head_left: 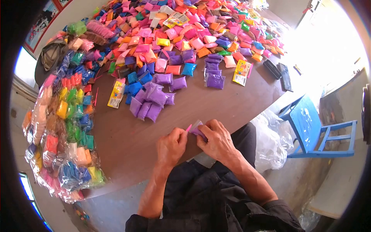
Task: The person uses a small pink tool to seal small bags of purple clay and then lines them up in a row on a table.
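At the near edge of the brown table (232, 104), my right hand (216, 141) pinches a small purple packet (198, 128). My left hand (171, 145) is close beside it and holds a thin pink stick (188, 128), whose tip touches the packet. A cluster of similar purple packets (152, 101) lies on the table just beyond my hands. Farther back spreads a large heap of coloured packets (181, 31) in pink, orange, blue and yellow.
Clear bags packed with coloured packets (63, 131) line the table's left edge. Yellow printed sachets (116, 94) (241, 72) lie among the packets. Two dark phones (279, 72) rest at the right edge. A blue chair (315, 129) and a plastic bag (270, 141) stand to my right.
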Demonstrator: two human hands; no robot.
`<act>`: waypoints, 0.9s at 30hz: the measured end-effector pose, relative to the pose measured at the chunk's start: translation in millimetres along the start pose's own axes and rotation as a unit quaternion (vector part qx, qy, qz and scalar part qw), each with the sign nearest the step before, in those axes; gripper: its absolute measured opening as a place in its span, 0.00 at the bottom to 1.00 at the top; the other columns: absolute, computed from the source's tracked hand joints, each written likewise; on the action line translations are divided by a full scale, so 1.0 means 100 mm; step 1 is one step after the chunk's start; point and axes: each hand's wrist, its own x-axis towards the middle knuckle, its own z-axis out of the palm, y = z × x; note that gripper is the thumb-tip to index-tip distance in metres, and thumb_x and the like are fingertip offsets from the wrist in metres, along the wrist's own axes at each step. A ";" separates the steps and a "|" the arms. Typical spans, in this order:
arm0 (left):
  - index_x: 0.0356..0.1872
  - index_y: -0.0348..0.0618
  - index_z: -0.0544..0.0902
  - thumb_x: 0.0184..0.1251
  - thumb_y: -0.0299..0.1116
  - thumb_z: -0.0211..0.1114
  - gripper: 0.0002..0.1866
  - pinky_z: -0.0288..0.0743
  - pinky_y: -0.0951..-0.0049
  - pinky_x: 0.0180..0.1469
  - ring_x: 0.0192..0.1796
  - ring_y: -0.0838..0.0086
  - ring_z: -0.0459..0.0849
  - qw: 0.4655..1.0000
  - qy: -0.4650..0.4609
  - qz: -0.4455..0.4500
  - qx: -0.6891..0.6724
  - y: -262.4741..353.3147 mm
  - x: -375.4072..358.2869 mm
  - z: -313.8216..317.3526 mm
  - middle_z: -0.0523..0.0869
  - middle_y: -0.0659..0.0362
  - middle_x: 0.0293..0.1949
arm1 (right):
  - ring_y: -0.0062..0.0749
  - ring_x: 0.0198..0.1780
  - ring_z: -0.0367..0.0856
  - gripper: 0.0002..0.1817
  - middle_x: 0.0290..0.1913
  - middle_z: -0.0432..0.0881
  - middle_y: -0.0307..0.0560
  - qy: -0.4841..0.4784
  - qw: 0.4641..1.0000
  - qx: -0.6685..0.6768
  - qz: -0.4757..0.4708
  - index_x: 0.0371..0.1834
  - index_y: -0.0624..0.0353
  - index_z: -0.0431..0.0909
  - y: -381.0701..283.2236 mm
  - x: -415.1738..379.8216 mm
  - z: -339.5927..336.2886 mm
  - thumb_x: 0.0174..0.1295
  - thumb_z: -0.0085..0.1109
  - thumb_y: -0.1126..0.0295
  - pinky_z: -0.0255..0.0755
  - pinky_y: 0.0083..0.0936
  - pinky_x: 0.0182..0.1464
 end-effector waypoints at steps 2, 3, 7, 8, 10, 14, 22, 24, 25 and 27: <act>0.41 0.44 0.89 0.79 0.35 0.75 0.08 0.78 0.53 0.31 0.29 0.52 0.90 0.999 0.022 0.031 0.007 -0.08 -0.07 0.11 0.88 0.49 0.26 | 0.58 0.50 0.87 0.11 0.45 0.83 0.57 -0.001 1.000 -0.002 0.005 0.46 0.60 0.89 0.00 -0.01 0.01 0.64 0.73 0.68 0.85 0.51 0.52; 0.40 0.44 0.89 0.79 0.35 0.75 0.07 0.78 0.53 0.31 0.29 0.51 0.91 0.998 0.034 0.046 0.010 -0.10 -0.08 0.14 0.88 0.49 0.26 | 0.58 0.50 0.87 0.11 0.45 0.83 0.58 -0.002 1.000 -0.003 0.005 0.45 0.60 0.88 0.00 -0.01 0.01 0.64 0.74 0.67 0.85 0.51 0.52; 0.41 0.44 0.89 0.79 0.35 0.75 0.07 0.79 0.54 0.32 0.30 0.51 0.92 0.999 0.012 0.002 0.036 -0.14 -0.01 0.07 0.89 0.49 0.27 | 0.58 0.50 0.87 0.11 0.45 0.83 0.58 0.004 1.000 -0.002 0.007 0.45 0.60 0.88 0.00 0.00 0.02 0.64 0.74 0.67 0.85 0.51 0.52; 0.41 0.44 0.89 0.79 0.35 0.74 0.07 0.80 0.54 0.32 0.30 0.51 0.92 0.999 0.007 -0.005 0.032 -0.11 -0.01 0.04 0.90 0.49 0.28 | 0.58 0.50 0.87 0.11 0.45 0.83 0.58 0.002 1.000 -0.002 0.007 0.45 0.60 0.88 -0.01 0.00 0.01 0.64 0.74 0.67 0.85 0.51 0.51; 0.40 0.46 0.88 0.80 0.36 0.74 0.07 0.80 0.51 0.33 0.31 0.49 0.92 1.000 -0.005 -0.002 0.023 -0.06 -0.02 0.00 0.90 0.49 0.28 | 0.58 0.50 0.87 0.11 0.45 0.83 0.58 0.002 1.000 -0.003 0.011 0.45 0.60 0.88 -0.03 0.00 0.00 0.64 0.74 0.67 0.85 0.51 0.51; 0.38 0.49 0.87 0.80 0.37 0.73 0.08 0.81 0.47 0.34 0.32 0.47 0.92 0.999 0.017 0.002 0.047 -0.16 -0.06 0.08 0.90 0.49 0.27 | 0.58 0.50 0.87 0.11 0.46 0.84 0.58 0.004 1.000 -0.003 0.016 0.45 0.60 0.89 -0.03 -0.01 0.01 0.64 0.75 0.66 0.85 0.51 0.51; 0.41 0.42 0.90 0.80 0.33 0.74 0.07 0.74 0.62 0.29 0.23 0.68 0.84 1.000 0.028 0.006 -0.008 -0.04 -0.01 -0.05 0.85 0.51 0.24 | 0.58 0.55 0.87 0.21 0.51 0.84 0.59 -0.027 0.999 0.004 0.025 0.58 0.60 0.88 -0.06 -0.05 -0.07 0.64 0.77 0.65 0.85 0.49 0.57; 0.40 0.42 0.89 0.80 0.33 0.74 0.07 0.72 0.65 0.28 0.23 0.74 0.81 0.999 0.017 -0.011 -0.030 -0.01 -0.04 -0.02 0.83 0.53 0.23 | 0.59 0.56 0.87 0.24 0.52 0.84 0.58 -0.042 0.999 0.010 0.028 0.62 0.60 0.86 -0.10 -0.08 -0.16 0.63 0.78 0.65 0.84 0.49 0.59; 0.40 0.42 0.89 0.80 0.34 0.74 0.08 0.75 0.62 0.29 0.24 0.68 0.84 0.999 0.015 -0.026 -0.038 -0.03 -0.06 0.00 0.85 0.52 0.24 | 0.59 0.57 0.87 0.25 0.53 0.84 0.59 -0.034 0.999 0.012 0.024 0.63 0.61 0.86 -0.09 -0.11 -0.15 0.64 0.79 0.65 0.85 0.49 0.58; 0.39 0.44 0.88 0.80 0.35 0.75 0.09 0.79 0.57 0.32 0.27 0.56 0.90 0.997 0.013 -0.054 -0.053 -0.08 -0.09 0.01 0.89 0.51 0.26 | 0.61 0.57 0.88 0.26 0.55 0.85 0.60 -0.017 1.000 0.013 0.012 0.64 0.62 0.85 -0.06 -0.15 -0.15 0.64 0.79 0.65 0.85 0.49 0.57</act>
